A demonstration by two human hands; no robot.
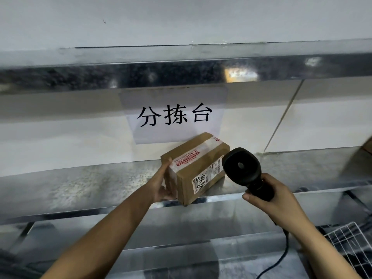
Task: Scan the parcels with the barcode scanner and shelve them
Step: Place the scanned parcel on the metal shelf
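Taped cardboard parcel [196, 168] on metal shelf [80, 186] — left hand [163, 182] gripping, scanner [244, 170] in right hand [275, 200].

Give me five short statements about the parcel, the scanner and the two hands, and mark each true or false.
1. The right hand grips the black barcode scanner. True.
2. The left hand is empty and off the cardboard parcel. False: it grips the parcel's left end.
3. The parcel sits on the metal shelf. True.
4. The scanner is cordless. False: a black cable hangs from its handle.
5. The printed sign lies flat on the shelf. False: it hangs on the wall behind the parcel.
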